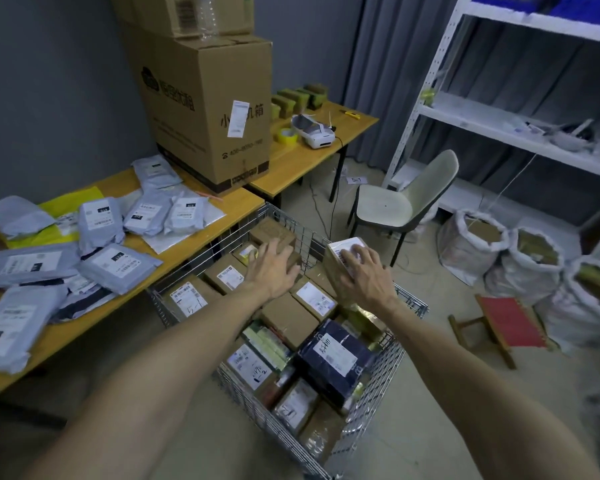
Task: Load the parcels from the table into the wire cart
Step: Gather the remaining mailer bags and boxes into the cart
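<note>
Two desks stand end to end along the grey wall: the near desk [84, 322] has a wooden top strewn with grey mailer bags [101, 223] and a yellow bag [73, 202], and the far desk [357, 121] carries a tape roll [286, 136], a white device [314, 131] and some small green-brown packs [298, 98]. A large cardboard carton [205, 109] straddles the joint between them, with another carton and a clear plastic bottle [205, 15] stacked on top. The wire cart [411, 301] sits on the concrete floor just beside the near desk, packed with brown boxes and one dark blue parcel [333, 355], most bearing white labels. The left hand [272, 268] reaches over the cart's far end, fingers straight and spread, released, on or just above a brown box [274, 232]; I cannot tell which. The right hand [364, 271] is grasping a labelled box [340, 252], thumb on its brown side and fingers spread over the white label; this box is tilted at the cart's far right corner, above the rim. Beyond the cart stands a pale chair [395, 202] before a grey curtain [378, 64]. A white metal shelf rack [499, 116] fills the right wall, with tied white sacks [475, 240] on the floor below it and a small folding stool with a red seat [510, 323] near them.
</note>
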